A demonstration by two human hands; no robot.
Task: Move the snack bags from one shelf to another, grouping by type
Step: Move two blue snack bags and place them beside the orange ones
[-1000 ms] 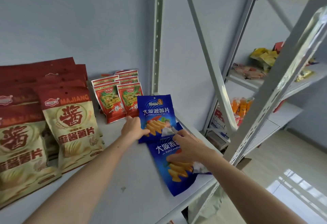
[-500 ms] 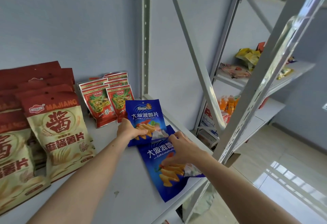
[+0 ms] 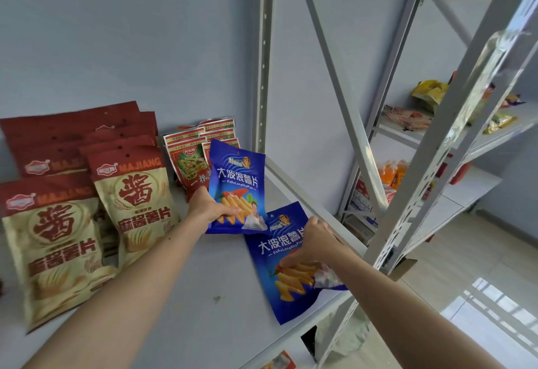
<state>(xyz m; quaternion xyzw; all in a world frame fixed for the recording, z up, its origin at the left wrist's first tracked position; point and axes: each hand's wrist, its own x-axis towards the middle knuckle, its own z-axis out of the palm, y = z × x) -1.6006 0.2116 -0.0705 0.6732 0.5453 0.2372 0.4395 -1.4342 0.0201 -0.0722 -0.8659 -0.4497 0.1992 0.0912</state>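
Crowding the left grip (image 3: 209, 208) clasping an upright blue bag (image 3: 237, 176), red packets (image 3: 189, 165) stand behind; right grip (image 3: 314, 245) presses another flat.

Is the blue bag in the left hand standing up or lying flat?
Standing, tilted back. The left hand holds the far blue bag upright by its lower edge on the shelf.

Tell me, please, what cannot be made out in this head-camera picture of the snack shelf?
- Head view: the left hand covers the lower left of the upright blue bag.
- The right hand hides the middle of the flat blue bag.
- The small red packets are partly behind the upright blue bag.
- Snacks on the far rack are too small and blurred to identify.
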